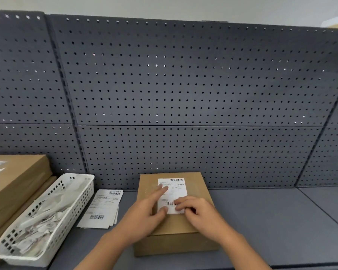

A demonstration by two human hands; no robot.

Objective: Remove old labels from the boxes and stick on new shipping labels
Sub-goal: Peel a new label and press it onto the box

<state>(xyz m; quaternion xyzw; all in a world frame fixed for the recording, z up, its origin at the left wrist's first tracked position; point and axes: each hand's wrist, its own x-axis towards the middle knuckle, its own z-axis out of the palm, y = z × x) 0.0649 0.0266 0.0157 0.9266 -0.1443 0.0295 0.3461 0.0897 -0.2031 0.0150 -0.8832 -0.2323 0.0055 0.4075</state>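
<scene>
a cardboard box (176, 228) sits at the lower centre of the frame on a grey shelf (271, 221), with a white shipping label (173, 191) on its top. the left hand (144, 209) lies open, straight fingers pressing the label's left edge. the right hand (195, 211) grips nothing, its bent fingertips pressing the label's lower right. at lower left lie spare labels (101, 209) beside a white basket (74, 211) of crumpled paper scraps.

Brown box (176, 227), white barcoded label (172, 191), white slotted basket (53, 230), dark grey perforated pegboard (183, 84).
</scene>
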